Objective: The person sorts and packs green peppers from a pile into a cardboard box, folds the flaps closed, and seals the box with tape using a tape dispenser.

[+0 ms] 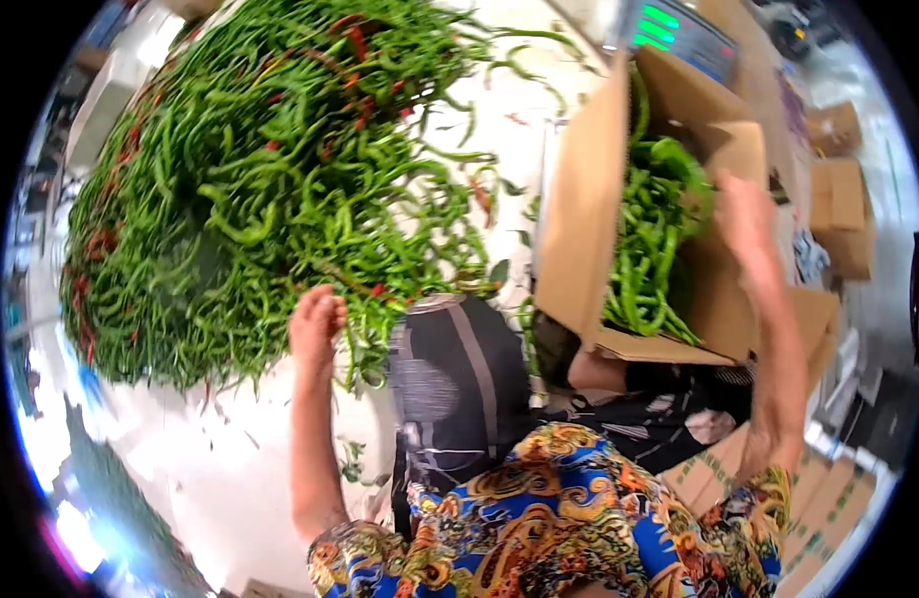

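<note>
A large heap of long green chili peppers [280, 149], with some red ones mixed in, covers the white surface on the left. My left hand [317, 319] is above the heap's near right edge, its fingers curled closed, and no pepper sticks out of it. To the right stands an open cardboard box [586, 199] with green chili peppers [647, 239] inside. Beside the box's right wall is my right hand [746, 209], smeared by motion. Its fingers are hard to make out, and I cannot tell whether they touch the cardboard.
A digital scale display [683, 40] with green digits is behind the box. My knee [459, 369] in dark trousers is between heap and box. Loose peppers and leaves lie scattered on the white surface [230, 468]. More cartons [840, 209] stand at the far right.
</note>
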The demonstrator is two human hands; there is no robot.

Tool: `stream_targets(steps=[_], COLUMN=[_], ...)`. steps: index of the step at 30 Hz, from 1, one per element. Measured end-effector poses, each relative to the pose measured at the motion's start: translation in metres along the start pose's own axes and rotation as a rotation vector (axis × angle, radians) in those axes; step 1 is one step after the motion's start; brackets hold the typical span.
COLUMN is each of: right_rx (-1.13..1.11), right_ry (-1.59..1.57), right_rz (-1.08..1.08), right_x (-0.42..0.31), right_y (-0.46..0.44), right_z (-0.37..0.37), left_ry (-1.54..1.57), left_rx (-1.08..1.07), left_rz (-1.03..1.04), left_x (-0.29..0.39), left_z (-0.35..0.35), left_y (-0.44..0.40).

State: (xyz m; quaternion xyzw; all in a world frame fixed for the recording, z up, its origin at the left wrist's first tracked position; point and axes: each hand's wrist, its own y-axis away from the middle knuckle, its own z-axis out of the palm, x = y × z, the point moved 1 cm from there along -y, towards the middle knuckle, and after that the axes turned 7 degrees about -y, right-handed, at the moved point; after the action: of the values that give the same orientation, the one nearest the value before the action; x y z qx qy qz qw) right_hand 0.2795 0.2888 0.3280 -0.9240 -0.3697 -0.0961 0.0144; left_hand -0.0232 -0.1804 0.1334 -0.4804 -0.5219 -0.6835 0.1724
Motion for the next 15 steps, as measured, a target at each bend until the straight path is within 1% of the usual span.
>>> stream_targets(steps=[2, 4, 6, 8, 10, 12, 14, 15], right_rx=[0.070, -0.012, 0.194, 0.246, 0.227, -0.003, -0.035, -0.132], right_ry=[0.003, 0.093, -0.052, -0.287, -0.551, -0.879, -0.994, -1.141], right_rz=[-0.044, 0.087, -0.168, -0.045, -0.054, 0.080, -0.362, -0.383], right_x=[0.011, 0.027, 0.025, -0.017, -0.064, -0.079, -0.107, -0.125], right_y=[0.001, -0.002, 0.022, 0.041, 0.071, 0.122, 0.150, 0.152], right_z=[-0.014, -0.002, 0.004, -0.019, -0.060, -0.084, -0.091, -0.089], left_ry=[0.005, -0.078, -0.226, -0.460, -0.572, -0.718, -0.713, -0.824], left_rx=[0.110, 0.205, 0.189, 0.226, 0.337, 0.364, 0.266, 0.188], left_rz=[-0.072, -0.123, -0.035, 0.042, 0.065, 0.294, 0.271, 0.235], left_x=[-0.059, -0.086, -0.111, -0.135, -0.119, -0.111, -0.093, -0.081], left_z=[-0.019, -0.020, -0.025, -0.033, -0.021, -0.011, 0.012, 0.024], left_y=[-0.002, 0.007, 0.010, 0.004, 0.006, -0.003, -0.008, -0.012])
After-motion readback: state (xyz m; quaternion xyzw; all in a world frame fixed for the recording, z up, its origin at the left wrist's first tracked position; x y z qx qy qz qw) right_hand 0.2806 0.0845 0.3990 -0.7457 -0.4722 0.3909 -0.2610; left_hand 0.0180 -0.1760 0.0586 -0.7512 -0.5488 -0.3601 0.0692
